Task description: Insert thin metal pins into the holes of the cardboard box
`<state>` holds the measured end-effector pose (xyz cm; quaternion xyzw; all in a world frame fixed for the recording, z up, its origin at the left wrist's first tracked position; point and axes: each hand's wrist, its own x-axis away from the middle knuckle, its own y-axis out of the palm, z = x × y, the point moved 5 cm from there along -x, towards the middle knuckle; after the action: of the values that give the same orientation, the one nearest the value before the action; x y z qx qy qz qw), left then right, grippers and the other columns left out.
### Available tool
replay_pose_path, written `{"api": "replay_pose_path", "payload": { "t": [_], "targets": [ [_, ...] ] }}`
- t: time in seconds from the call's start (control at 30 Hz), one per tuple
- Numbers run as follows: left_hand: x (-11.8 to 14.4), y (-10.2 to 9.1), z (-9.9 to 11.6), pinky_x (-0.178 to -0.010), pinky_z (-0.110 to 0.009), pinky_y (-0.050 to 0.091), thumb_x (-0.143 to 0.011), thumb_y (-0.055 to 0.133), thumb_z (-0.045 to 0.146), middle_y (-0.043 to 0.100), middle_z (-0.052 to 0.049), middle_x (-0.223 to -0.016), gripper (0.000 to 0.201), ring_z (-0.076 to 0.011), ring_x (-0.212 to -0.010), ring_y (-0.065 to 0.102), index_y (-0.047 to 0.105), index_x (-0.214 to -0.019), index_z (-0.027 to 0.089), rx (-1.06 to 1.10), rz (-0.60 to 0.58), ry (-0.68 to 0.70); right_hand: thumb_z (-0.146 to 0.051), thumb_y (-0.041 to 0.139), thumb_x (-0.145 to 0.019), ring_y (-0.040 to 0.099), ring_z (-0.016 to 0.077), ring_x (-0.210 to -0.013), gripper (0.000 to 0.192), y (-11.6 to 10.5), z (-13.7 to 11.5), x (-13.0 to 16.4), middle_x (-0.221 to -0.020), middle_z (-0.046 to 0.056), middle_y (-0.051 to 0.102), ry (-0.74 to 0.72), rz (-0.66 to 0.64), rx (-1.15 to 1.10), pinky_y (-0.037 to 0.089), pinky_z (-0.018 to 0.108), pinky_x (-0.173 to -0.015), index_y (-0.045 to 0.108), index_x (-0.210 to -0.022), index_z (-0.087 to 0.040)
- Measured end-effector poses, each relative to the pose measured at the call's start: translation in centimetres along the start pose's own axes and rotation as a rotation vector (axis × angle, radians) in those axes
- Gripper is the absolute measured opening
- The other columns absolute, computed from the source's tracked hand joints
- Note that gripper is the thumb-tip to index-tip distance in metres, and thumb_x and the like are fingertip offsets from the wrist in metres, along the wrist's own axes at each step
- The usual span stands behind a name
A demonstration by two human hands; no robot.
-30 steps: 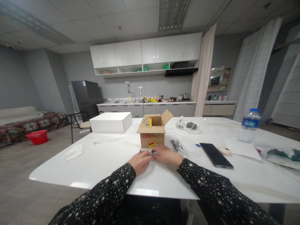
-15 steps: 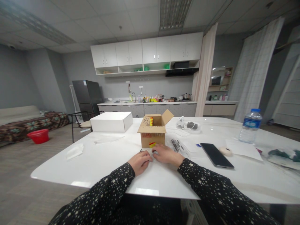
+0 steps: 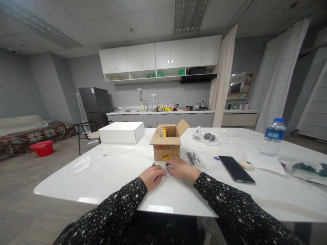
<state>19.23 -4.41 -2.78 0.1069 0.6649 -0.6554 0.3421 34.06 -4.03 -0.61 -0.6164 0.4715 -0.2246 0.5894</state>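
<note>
An open cardboard box (image 3: 166, 153) stands in front of me on the white table (image 3: 109, 183), one flap raised on its right side. Just in front of it, my left hand (image 3: 152, 177) rests with closed fingers. A thin dark tip (image 3: 153, 164) pokes out beyond them; its kind cannot be made out. My right hand (image 3: 181, 167) lies close by, fingers curled down near the box's front face, and whatever they pinch is hidden. A clear case (image 3: 194, 160) with several slim dark metallic pieces sits beside the right hand.
On the right are a black phone (image 3: 236, 169), a round beige item (image 3: 245, 165), white paper (image 3: 267, 163) and a water bottle (image 3: 273, 137). A white box (image 3: 121, 132) and crumpled tissue (image 3: 81, 165) lie left. A white corded device (image 3: 205, 137) stands behind the case.
My left hand has shifted very slightly, and the dark tip shows a little more. My right hand and the box look unmoved.
</note>
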Motion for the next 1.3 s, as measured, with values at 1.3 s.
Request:
{"api": "replay_pose_path", "payload": {
  "t": [1.3],
  "targets": [
    [-6.7, -5.5, 4.1, -0.079, -0.033, 0.044, -0.089, 0.046, 0.019, 0.065, -0.004, -0.085, 0.019, -0.0177, -0.083, 0.057, 0.065, -0.092, 0.019, -0.317, 0.062, 0.104, -0.018, 0.050, -0.086, 0.058, 0.0260, -0.111, 0.029, 0.8, -0.1, -0.3, -0.118, 0.014, 0.065, -0.107, 0.075, -0.052, 0.044, 0.035, -0.094, 0.061, -0.112, -0.014]
  ]
}}
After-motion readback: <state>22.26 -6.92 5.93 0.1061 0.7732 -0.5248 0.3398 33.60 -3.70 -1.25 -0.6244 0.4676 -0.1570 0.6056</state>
